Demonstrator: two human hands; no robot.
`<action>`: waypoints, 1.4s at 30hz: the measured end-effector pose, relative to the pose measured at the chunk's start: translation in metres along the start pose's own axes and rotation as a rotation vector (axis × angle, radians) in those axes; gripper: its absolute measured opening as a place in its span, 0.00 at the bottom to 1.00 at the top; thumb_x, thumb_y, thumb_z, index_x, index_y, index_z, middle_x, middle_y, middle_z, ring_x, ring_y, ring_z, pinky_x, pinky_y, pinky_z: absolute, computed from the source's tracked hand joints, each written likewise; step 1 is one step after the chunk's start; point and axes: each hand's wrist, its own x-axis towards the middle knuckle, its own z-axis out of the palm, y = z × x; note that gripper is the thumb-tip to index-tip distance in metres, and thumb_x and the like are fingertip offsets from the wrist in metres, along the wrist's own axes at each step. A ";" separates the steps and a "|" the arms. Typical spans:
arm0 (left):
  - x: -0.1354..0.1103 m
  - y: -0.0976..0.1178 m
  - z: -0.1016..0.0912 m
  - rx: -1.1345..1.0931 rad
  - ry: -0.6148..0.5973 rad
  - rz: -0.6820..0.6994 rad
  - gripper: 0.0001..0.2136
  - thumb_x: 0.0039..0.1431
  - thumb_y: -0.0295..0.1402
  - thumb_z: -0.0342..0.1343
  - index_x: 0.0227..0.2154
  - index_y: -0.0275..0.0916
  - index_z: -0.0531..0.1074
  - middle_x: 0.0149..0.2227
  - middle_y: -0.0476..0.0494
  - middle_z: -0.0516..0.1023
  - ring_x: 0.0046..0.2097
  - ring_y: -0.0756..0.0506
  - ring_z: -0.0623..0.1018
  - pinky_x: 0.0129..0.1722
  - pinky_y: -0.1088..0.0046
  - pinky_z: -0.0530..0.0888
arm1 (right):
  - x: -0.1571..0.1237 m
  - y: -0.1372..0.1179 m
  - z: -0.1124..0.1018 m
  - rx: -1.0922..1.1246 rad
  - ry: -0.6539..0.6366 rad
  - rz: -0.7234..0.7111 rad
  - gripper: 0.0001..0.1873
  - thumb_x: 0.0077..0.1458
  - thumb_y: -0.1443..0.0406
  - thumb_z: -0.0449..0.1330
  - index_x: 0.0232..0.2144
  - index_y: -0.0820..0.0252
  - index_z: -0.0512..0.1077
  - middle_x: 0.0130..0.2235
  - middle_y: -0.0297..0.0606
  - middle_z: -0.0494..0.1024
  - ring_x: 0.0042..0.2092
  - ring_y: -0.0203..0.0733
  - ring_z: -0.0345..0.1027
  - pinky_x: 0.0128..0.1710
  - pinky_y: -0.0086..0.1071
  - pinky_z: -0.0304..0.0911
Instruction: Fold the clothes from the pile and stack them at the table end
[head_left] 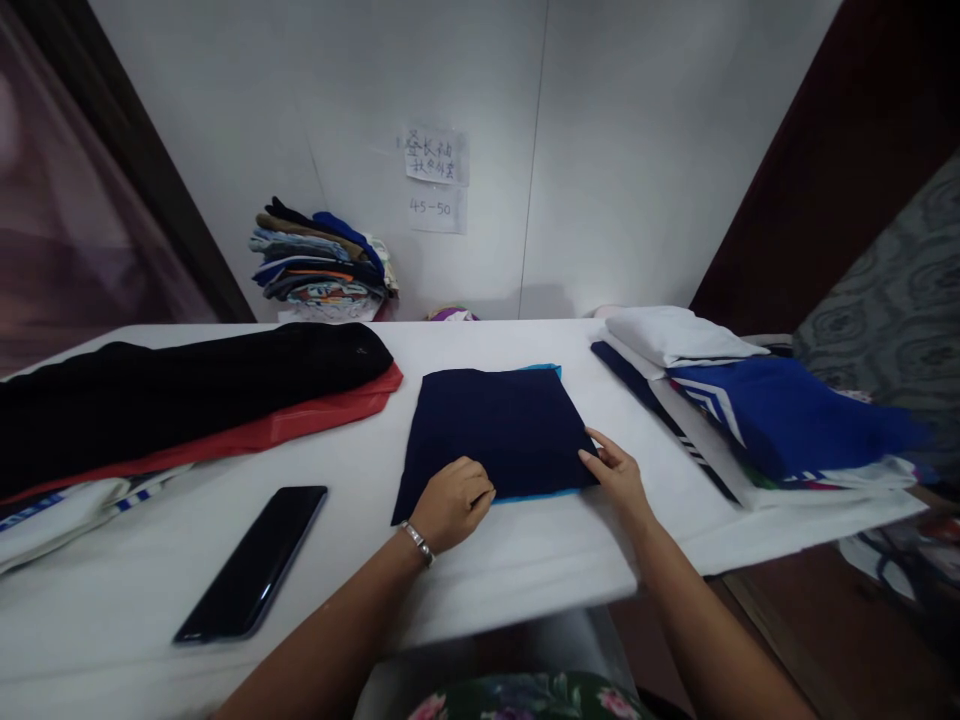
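A navy blue garment (495, 430), folded into a flat rectangle, lies on the white-covered table in front of me. Bright blue cloth peeks out along its far right corner and near edge. My left hand (455, 500), with a metal band at the wrist, rests on the garment's near edge; its fingers are curled in and nothing shows in them. At the right edge, my right hand (615, 475) has its thumb on top and its fingers at the side, taking the navy garment's border between them.
A black phone (255, 565) lies at the near left. Behind it are long black (195, 385) and red (300, 420) garments. Folded clothes, including a blue one (787, 415), are piled at the right. Another clothes stack (322, 260) stands by the wall, below paper notes (436, 180).
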 end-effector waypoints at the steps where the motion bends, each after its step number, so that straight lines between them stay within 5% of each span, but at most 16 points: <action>1: 0.000 0.000 0.000 -0.002 -0.004 -0.006 0.11 0.61 0.30 0.47 0.27 0.40 0.74 0.30 0.45 0.74 0.35 0.47 0.72 0.34 0.69 0.69 | 0.000 0.001 0.000 -0.026 -0.021 -0.006 0.30 0.45 0.54 0.65 0.51 0.58 0.71 0.19 0.25 0.57 0.23 0.33 0.51 0.25 0.30 0.54; 10: 0.000 0.005 -0.002 0.010 0.059 -0.011 0.10 0.62 0.31 0.47 0.31 0.40 0.74 0.32 0.45 0.75 0.36 0.48 0.71 0.37 0.69 0.69 | -0.001 -0.002 0.001 -0.076 0.110 -0.111 0.23 0.47 0.54 0.63 0.44 0.59 0.74 0.19 0.25 0.51 0.23 0.32 0.45 0.22 0.29 0.49; 18: -0.003 0.004 -0.010 0.152 -0.090 -0.128 0.10 0.54 0.36 0.59 0.38 0.40 0.72 0.39 0.44 0.74 0.40 0.44 0.71 0.38 0.65 0.67 | -0.003 0.000 -0.001 -0.168 0.077 -0.101 0.24 0.48 0.54 0.61 0.45 0.61 0.73 0.19 0.24 0.50 0.23 0.31 0.45 0.23 0.29 0.48; 23: -0.020 0.000 -0.027 0.225 -0.103 -0.355 0.07 0.50 0.27 0.59 0.33 0.38 0.68 0.38 0.44 0.72 0.39 0.43 0.68 0.38 0.65 0.66 | -0.004 -0.001 -0.002 -0.144 0.083 -0.096 0.24 0.48 0.54 0.62 0.45 0.63 0.73 0.19 0.23 0.50 0.22 0.30 0.45 0.23 0.29 0.47; 31: -0.048 -0.011 -0.038 0.201 0.027 -0.461 0.12 0.41 0.15 0.46 0.26 0.39 0.63 0.32 0.45 0.69 0.37 0.45 0.66 0.38 0.67 0.64 | -0.008 -0.004 0.000 -0.152 0.103 -0.081 0.25 0.48 0.53 0.62 0.45 0.62 0.73 0.18 0.23 0.51 0.22 0.30 0.45 0.23 0.29 0.46; 38: -0.050 -0.009 -0.033 0.193 -0.193 -0.503 0.13 0.41 0.13 0.44 0.21 0.39 0.60 0.28 0.45 0.67 0.34 0.45 0.64 0.33 0.68 0.61 | -0.005 -0.002 -0.004 -0.268 -0.072 0.068 0.33 0.48 0.49 0.61 0.51 0.62 0.69 0.16 0.22 0.54 0.20 0.31 0.48 0.21 0.28 0.48; 42: -0.048 -0.009 -0.033 0.196 -0.216 -0.520 0.13 0.40 0.12 0.44 0.20 0.39 0.59 0.28 0.45 0.67 0.34 0.46 0.64 0.33 0.68 0.60 | -0.004 -0.004 -0.017 -0.486 -0.059 0.016 0.34 0.50 0.46 0.57 0.52 0.62 0.69 0.18 0.26 0.61 0.20 0.33 0.55 0.21 0.29 0.52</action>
